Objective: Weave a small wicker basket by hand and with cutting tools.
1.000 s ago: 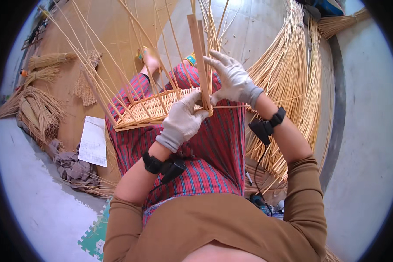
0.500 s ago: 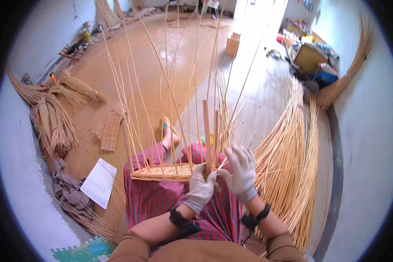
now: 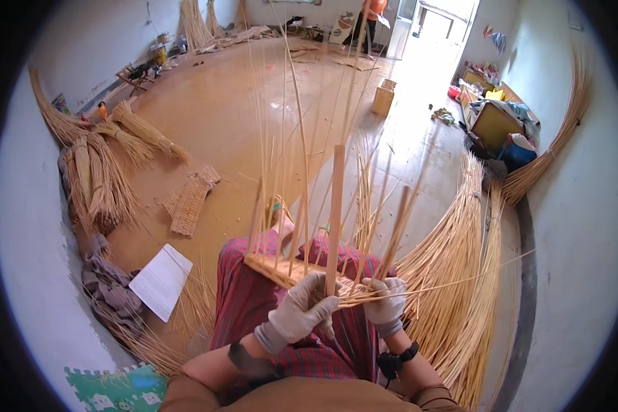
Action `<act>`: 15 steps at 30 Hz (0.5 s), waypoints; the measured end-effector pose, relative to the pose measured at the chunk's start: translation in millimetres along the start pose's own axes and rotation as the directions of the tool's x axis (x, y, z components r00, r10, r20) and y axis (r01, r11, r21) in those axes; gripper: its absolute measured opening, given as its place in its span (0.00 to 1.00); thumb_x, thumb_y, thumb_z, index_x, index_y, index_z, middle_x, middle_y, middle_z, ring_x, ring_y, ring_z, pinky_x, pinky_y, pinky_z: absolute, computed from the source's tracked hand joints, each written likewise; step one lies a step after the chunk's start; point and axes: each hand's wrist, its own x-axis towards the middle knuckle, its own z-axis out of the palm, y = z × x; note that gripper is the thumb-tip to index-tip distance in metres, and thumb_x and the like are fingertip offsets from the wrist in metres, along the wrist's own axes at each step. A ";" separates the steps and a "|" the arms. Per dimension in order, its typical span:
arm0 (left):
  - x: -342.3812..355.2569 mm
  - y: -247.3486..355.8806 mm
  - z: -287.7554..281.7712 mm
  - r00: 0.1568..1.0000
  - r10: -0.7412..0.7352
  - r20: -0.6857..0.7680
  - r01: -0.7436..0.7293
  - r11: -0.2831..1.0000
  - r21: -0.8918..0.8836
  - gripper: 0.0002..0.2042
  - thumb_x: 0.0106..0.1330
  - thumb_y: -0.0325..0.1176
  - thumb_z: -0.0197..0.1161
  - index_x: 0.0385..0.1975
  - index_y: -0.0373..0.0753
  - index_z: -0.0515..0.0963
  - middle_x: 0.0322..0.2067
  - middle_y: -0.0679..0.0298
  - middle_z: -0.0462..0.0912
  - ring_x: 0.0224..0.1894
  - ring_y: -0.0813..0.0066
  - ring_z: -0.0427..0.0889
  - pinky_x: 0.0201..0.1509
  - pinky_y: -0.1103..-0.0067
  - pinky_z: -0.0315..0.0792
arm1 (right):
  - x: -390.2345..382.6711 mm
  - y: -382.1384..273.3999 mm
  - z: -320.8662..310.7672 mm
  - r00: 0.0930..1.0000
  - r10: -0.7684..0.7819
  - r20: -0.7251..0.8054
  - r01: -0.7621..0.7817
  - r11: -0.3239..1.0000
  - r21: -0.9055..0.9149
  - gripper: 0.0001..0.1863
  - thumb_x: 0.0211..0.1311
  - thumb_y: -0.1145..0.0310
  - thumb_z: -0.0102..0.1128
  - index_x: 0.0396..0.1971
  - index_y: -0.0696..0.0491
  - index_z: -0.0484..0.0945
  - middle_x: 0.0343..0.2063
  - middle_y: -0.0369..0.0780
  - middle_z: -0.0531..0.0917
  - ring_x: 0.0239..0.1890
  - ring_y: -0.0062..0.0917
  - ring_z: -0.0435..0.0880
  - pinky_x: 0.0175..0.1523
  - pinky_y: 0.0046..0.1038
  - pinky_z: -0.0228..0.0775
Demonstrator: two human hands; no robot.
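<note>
A: Quick, any writing?

B: White sheet on the floor, person's left. Whatever's on it, too washed-out to read from here.

A: Labels?

B: Clutter heap along the right wall. Anything printed there is too small to make out.

A: Main thing?

B: Woven basket, tilted across the striped trousers, over the knees.

A: Hands?

B: Both gloved. Left hand: fingers curled on the basket's near edge, at the foot of an upright slat. Right hand: fingers closed on pale rods at the basket's right end. One long rod sticks out to the right, across the big rod bundle.

A: Hidden bits?

B: Some left fingertips, behind the slat. Basket's right end, partly covered by gloves and rods; can't see the weave there. Second slat is blurry. So's the left wrist strap.

A: Cut off?

B: Tall rods run out at the top. Co-worker far back, head out of view. Doorway is glare, can't make out much beyond.
</note>
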 end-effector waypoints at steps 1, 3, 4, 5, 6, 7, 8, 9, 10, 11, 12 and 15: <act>-1.3 3.3 -4.4 0.999 -0.021 0.039 0.021 1.000 -0.001 0.11 0.76 0.24 0.59 0.54 0.37 0.70 0.36 0.64 0.78 0.25 0.73 0.85 0.30 0.75 0.85 | 1.5 -3.0 -8.5 1.000 0.028 0.001 -0.028 0.999 -0.047 0.14 0.52 0.61 0.71 0.41 0.42 0.86 0.28 0.37 0.78 0.35 0.37 0.79 0.44 0.42 0.68; 2.6 -9.2 -28.8 0.995 -0.069 0.067 0.074 0.995 -0.065 0.11 0.75 0.23 0.59 0.53 0.38 0.71 0.41 0.63 0.79 0.32 0.67 0.88 0.37 0.71 0.86 | 2.5 -6.7 -18.0 0.998 0.063 0.014 -0.061 0.994 -0.092 0.12 0.53 0.61 0.70 0.39 0.42 0.86 0.27 0.37 0.77 0.35 0.38 0.79 0.41 0.42 0.68; 7.5 -14.0 -41.8 0.997 -0.054 0.054 0.057 0.997 -0.048 0.11 0.76 0.24 0.60 0.53 0.39 0.70 0.39 0.63 0.80 0.31 0.66 0.89 0.37 0.70 0.86 | 2.6 -8.4 -16.4 0.995 0.077 0.059 -0.070 0.992 -0.109 0.12 0.54 0.62 0.69 0.39 0.41 0.86 0.27 0.37 0.77 0.33 0.38 0.78 0.39 0.42 0.67; 14.5 -16.5 -54.7 0.999 -0.033 0.039 0.034 0.999 -0.030 0.11 0.76 0.26 0.60 0.53 0.39 0.69 0.38 0.63 0.80 0.30 0.65 0.89 0.37 0.69 0.86 | 5.6 -8.2 -12.3 0.991 0.085 0.102 -0.072 0.990 -0.123 0.11 0.54 0.62 0.67 0.39 0.41 0.86 0.26 0.38 0.76 0.32 0.38 0.78 0.37 0.42 0.66; 15.7 -25.1 -75.0 0.994 -0.106 0.012 0.106 0.994 -0.022 0.12 0.75 0.26 0.62 0.54 0.39 0.72 0.40 0.64 0.81 0.37 0.69 0.88 0.45 0.71 0.85 | 5.5 -10.5 -6.9 0.985 0.056 0.162 -0.035 0.990 -0.134 0.11 0.54 0.63 0.67 0.39 0.41 0.86 0.26 0.39 0.75 0.31 0.39 0.78 0.36 0.41 0.67; 22.0 -34.6 -98.0 0.993 -0.114 0.012 0.114 0.993 -0.020 0.12 0.75 0.26 0.62 0.54 0.39 0.72 0.40 0.64 0.81 0.37 0.69 0.88 0.45 0.71 0.85 | 8.8 -14.0 3.4 0.984 0.064 0.163 -0.043 0.990 -0.133 0.11 0.54 0.63 0.67 0.39 0.41 0.86 0.26 0.39 0.75 0.31 0.39 0.78 0.36 0.41 0.67; 27.2 -46.5 -119.6 0.996 -0.074 -0.055 0.077 0.995 0.062 0.12 0.74 0.26 0.63 0.55 0.39 0.73 0.42 0.65 0.81 0.41 0.72 0.86 0.48 0.72 0.84 | 10.5 -19.6 14.2 0.976 0.035 0.217 -0.013 0.995 -0.100 0.11 0.54 0.64 0.66 0.39 0.40 0.86 0.26 0.39 0.76 0.31 0.39 0.78 0.36 0.42 0.68; 24.4 -55.4 -134.6 0.992 -0.043 -0.117 0.059 0.989 0.137 0.13 0.74 0.26 0.64 0.55 0.39 0.75 0.43 0.67 0.82 0.45 0.74 0.85 0.52 0.73 0.83 | 7.9 -25.9 22.3 0.960 0.013 0.281 0.006 0.998 -0.067 0.11 0.54 0.65 0.65 0.39 0.39 0.86 0.27 0.39 0.76 0.31 0.39 0.79 0.36 0.42 0.68; 26.8 -51.8 -147.7 0.992 -0.115 -0.048 0.121 0.981 0.151 0.11 0.72 0.25 0.65 0.52 0.39 0.76 0.46 0.68 0.81 0.53 0.77 0.80 0.60 0.73 0.80 | -3.2 -24.5 40.3 0.934 0.110 0.341 -0.025 0.970 -0.244 0.11 0.54 0.66 0.64 0.38 0.39 0.86 0.28 0.40 0.76 0.33 0.39 0.79 0.37 0.43 0.69; 28.0 -60.5 -160.6 0.996 -0.073 -0.046 0.080 0.980 0.184 0.11 0.72 0.26 0.66 0.51 0.38 0.77 0.46 0.67 0.81 0.52 0.74 0.81 0.59 0.70 0.81 | 1.5 -28.3 44.2 0.974 0.077 0.213 -0.040 0.984 -0.173 0.12 0.54 0.68 0.64 0.39 0.39 0.87 0.31 0.41 0.78 0.36 0.41 0.80 0.39 0.44 0.71; 30.1 -50.1 -155.7 0.991 -0.117 -0.061 0.119 0.992 0.030 0.11 0.72 0.26 0.66 0.51 0.38 0.77 0.47 0.66 0.81 0.52 0.71 0.82 0.55 0.67 0.84 | 2.6 -24.8 47.9 0.991 0.043 0.126 -0.035 0.997 -0.070 0.14 0.56 0.68 0.63 0.41 0.39 0.87 0.34 0.43 0.79 0.39 0.43 0.81 0.43 0.45 0.72; 29.3 -28.8 -146.4 0.971 -0.188 -0.148 0.186 0.982 -0.028 0.14 0.72 0.29 0.66 0.54 0.36 0.76 0.48 0.63 0.80 0.46 0.63 0.87 0.51 0.65 0.88 | 31.1 -39.0 31.9 0.937 0.183 0.299 -0.210 0.976 0.060 0.13 0.60 0.69 0.65 0.45 0.44 0.87 0.35 0.43 0.81 0.37 0.41 0.83 0.43 0.39 0.76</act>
